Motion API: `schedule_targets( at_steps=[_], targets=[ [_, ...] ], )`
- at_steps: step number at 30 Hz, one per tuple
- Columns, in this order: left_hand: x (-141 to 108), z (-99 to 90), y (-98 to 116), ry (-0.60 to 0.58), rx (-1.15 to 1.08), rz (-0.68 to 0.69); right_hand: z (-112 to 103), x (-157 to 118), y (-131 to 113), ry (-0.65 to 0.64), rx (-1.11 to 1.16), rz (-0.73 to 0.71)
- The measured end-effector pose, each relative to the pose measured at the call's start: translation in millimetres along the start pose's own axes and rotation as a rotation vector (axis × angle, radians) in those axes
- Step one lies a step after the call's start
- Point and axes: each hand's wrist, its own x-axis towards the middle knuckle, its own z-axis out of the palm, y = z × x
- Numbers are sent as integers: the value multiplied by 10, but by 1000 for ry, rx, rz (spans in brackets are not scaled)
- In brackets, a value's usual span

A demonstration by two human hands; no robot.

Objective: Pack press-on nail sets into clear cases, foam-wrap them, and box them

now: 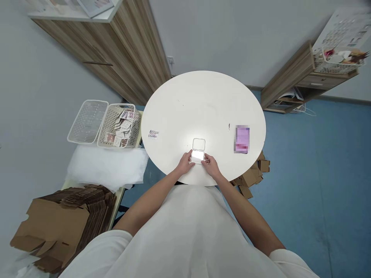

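A small clear case (198,144) lies with its lid raised near the front edge of the white oval table (203,88). Its lower half holds a white, shiny insert (197,156). My left hand (184,163) grips the case's left side, thumb at the front. On the right side, my right hand (211,165) holds the same case between thumb and fingers. A small sheet of purplish pieces (153,134) is on the table's left part. Toward the right lies a purple, pixelated rectangular item (242,139), with a tiny dark mark beside it.
White baskets (118,125) with packaged cards stand left of the table, above white sheets (108,166) and stacked flat cardboard (58,224). Cardboard boxes (251,175) lie below the table's right edge. Wooden cabinets (130,42) stand behind at left and right.
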Motion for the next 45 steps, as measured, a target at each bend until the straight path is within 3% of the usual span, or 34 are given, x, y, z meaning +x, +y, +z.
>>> schedule_targets(
  at_steps=[14, 24, 28, 30, 33, 35, 38, 41, 45],
  targets=[
    [210, -41, 65, -37, 334, 4, 45, 202, -10, -43, -182, -72],
    [232, -62, 63, -98, 329, -23, 73, 176, 0, -65, -223, -17],
    [163, -164, 43, -99, 244, -30, 49, 68, -42, 27, -193, 41],
    [105, -336, -6, -54, 205, -19, 60, -6, -117, 158, -207, 45],
    [35, -787, -145, 88, 208, 18, 207, -37, -329, 296, -295, -44],
    [29, -1176, -268, 216, 251, 26, 430, 48, -511, 232, -350, -135],
    [115, -1752, -443, 339, 319, 1, 904, 329, -774, 21, -417, -225],
    [296, -2174, -551, 299, 390, -5, 1391, 690, -975, -85, -474, -237],
    [554, -2437, -588, 145, 464, 1, 1846, 1096, -1144, -95, -564, -246]
  ],
)
